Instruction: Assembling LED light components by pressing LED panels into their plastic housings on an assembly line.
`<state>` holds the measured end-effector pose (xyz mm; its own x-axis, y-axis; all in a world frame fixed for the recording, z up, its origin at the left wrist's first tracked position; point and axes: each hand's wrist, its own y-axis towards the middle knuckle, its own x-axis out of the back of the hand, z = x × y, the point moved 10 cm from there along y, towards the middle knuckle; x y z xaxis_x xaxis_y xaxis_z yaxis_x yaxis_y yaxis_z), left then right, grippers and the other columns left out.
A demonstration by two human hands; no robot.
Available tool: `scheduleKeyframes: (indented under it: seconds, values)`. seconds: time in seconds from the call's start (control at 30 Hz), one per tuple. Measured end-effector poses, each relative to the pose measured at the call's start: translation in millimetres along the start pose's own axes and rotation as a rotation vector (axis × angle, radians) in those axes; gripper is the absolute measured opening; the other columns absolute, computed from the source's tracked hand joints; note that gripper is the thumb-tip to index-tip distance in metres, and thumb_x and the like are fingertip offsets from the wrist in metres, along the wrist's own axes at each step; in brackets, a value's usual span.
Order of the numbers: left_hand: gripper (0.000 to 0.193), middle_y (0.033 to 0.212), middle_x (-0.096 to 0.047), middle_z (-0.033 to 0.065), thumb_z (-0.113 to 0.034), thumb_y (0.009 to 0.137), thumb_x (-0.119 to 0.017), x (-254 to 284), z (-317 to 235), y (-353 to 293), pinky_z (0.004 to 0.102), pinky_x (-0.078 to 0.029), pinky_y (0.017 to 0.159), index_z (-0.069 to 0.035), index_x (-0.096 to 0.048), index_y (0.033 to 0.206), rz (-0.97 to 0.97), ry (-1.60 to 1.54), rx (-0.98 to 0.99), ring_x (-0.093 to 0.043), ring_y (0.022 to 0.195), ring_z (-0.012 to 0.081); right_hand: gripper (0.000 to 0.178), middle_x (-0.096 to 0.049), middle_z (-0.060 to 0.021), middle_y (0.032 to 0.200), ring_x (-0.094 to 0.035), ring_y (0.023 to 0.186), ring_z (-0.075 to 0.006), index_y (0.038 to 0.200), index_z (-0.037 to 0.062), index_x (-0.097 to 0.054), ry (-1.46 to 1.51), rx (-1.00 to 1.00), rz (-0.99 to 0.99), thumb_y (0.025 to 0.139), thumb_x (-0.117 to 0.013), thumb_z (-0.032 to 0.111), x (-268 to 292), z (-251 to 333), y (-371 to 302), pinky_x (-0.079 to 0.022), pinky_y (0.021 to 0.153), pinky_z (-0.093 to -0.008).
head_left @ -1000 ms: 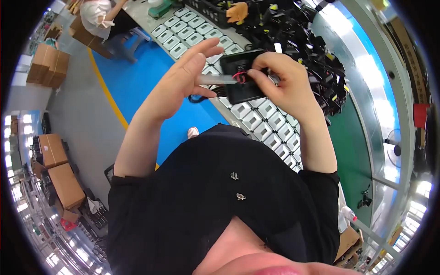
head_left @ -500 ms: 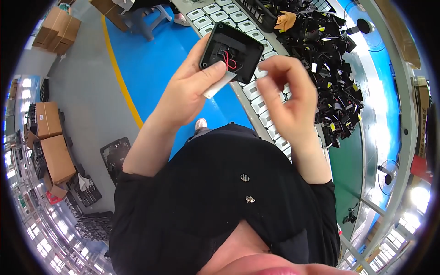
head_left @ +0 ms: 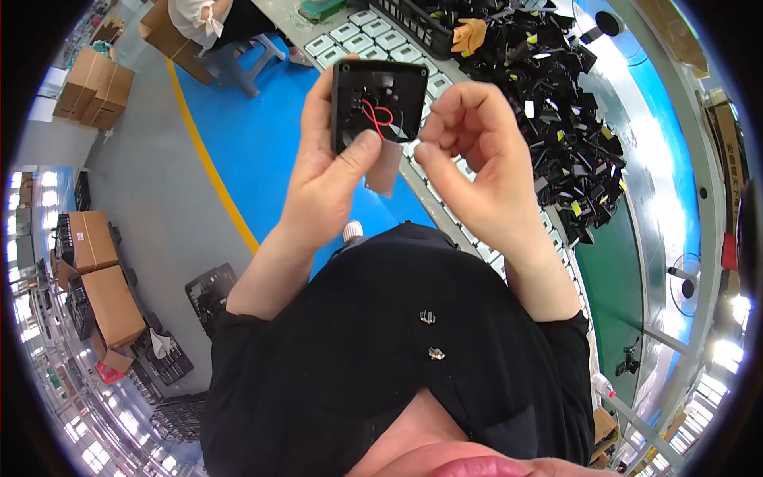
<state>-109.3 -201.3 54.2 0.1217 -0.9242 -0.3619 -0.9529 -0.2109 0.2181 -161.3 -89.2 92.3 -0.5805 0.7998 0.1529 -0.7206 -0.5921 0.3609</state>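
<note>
Square black fan part held up in left hand; right hand pinching at its edge.

I logged the left hand (head_left: 330, 171) clenched around the black fan housing (head_left: 377, 103), thumb pressed on its lower face, red wire (head_left: 377, 118) looped inside. The right hand (head_left: 477, 155) sat just beside it, fingertips pinched together; I could not tell what, if anything, they gripped. Risk, as I judged it: the thumb-only hold could let the housing slip, or a tug could snag the wire. Against half a second before, the housing sat squarer to the camera and the hands closer together. Beyond lay the pile of black parts (head_left: 556, 103) and white trays (head_left: 369, 40).
</note>
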Motion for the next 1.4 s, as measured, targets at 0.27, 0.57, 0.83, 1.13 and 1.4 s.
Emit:
scheduleKeyframes:
  seconds: [0.27,0.57,0.83,1.13,1.4]
  values:
    - [0.056,0.12,-0.041,0.0096,-0.005,0.088,-0.046,-15.8,-20.3,-7.1,0.027,-0.037,0.088,-0.007,-0.018,0.137,-0.027,0.295,-0.232,-0.045,0.099,0.0128,0.027,-0.053,-0.0012,0.093,-0.054,0.084,-0.01,0.103,0.0046,-0.047,0.653,-0.45,0.239,0.085,-0.062,0.019,-41.0,-41.9,-34.4,-0.046,0.076,-0.0262]
    - [0.047,0.123,-0.043,0.0103,-0.007,0.091,-0.042,-1.4,-25.7,-17.6,0.0317,-0.041,0.091,-0.004,-0.024,0.134,-0.096,0.133,-0.256,-0.047,0.109,0.0174,0.029,-0.057,-0.003,0.085,-0.056,0.082,-0.0114,0.092,0.0035,-0.053,0.09,-0.272,0.273,0.073,-0.074,0.013,-22.8,-15.9,-17.0,-0.044,0.067,-0.023]
    - [0.032,0.101,-0.054,0.0055,-0.006,0.087,-0.055,18.3,-19.5,-15.7,0.0239,-0.047,0.078,-0.002,-0.039,0.115,-0.227,-0.049,-0.104,-0.054,0.089,0.0092,0.022,-0.054,-0.0083,0.086,-0.053,0.071,-0.0225,0.086,0.0016,-0.058,-0.912,0.645,0.156,0.065,-0.061,0.001,-39.3,81.4,-17.5,-0.045,0.061,-0.0309]
    - [0.029,0.097,-0.057,0.0052,-0.001,0.084,-0.058,23.9,-30.8,-8.5,0.0231,-0.05,0.074,-0.003,-0.048,0.111,-0.25,0.206,-0.224,-0.056,0.086,0.0092,0.023,-0.061,-0.0074,0.085,-0.058,0.072,-0.0223,0.081,0.0026,-0.063,-0.868,0.612,0.141,0.06,-0.074,0.001,-44.2,81.6,-11.6,-0.047,0.06,-0.0298]
    - [0.049,0.123,-0.047,0.0133,-0.001,0.081,-0.045,7.3,-27.1,-15.0,0.0326,-0.038,0.096,0.005,-0.034,0.128,0.057,-0.038,-0.07,-0.047,0.114,0.0191,0.026,-0.061,-0.0059,0.083,-0.058,0.072,-0.0231,0.079,0.0042,-0.063,-0.79,0.728,0.037,0.055,-0.072,0.004,-41.1,89.7,-11.2,-0.047,0.06,-0.0301]
